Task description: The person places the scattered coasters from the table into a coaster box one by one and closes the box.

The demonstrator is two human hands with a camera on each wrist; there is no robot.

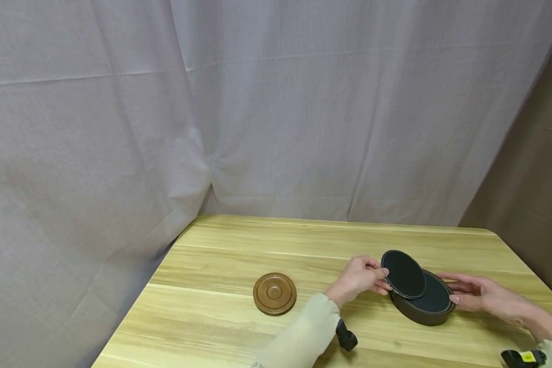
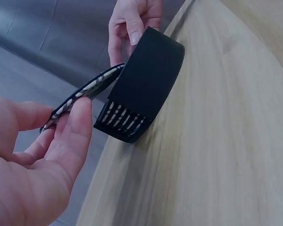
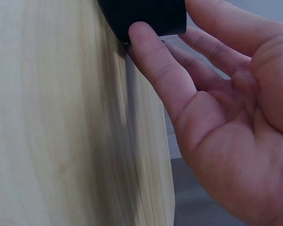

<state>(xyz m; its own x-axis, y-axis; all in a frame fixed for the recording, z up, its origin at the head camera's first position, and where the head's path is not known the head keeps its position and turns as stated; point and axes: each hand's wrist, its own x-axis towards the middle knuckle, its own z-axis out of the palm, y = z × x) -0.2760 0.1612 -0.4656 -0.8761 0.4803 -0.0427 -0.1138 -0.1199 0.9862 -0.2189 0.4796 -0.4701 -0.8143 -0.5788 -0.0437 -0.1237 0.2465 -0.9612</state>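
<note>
My left hand (image 1: 356, 280) pinches a round black coaster (image 1: 402, 274) by its left edge, between thumb and fingers. The coaster is tilted, its right side over the round dark coaster holder (image 1: 425, 316). Another black disc fills the holder's top. In the left wrist view, a slot (image 2: 122, 119) in the holder's wall shows several stacked coasters with black-and-white patterned edges; the held coaster's underside looks patterned too. My right hand (image 1: 497, 299) grips the holder's right side, thumb at the near rim and fingers behind. In the right wrist view, a fingertip (image 3: 141, 33) touches the holder's wall.
A round brown wooden disc (image 1: 274, 294) with concentric rings lies on the wood-grain table (image 1: 202, 327), left of my left hand. Grey cloth (image 1: 280, 128) hangs behind the table and along its left side. A brown cloth (image 1: 533, 153) hangs at the right.
</note>
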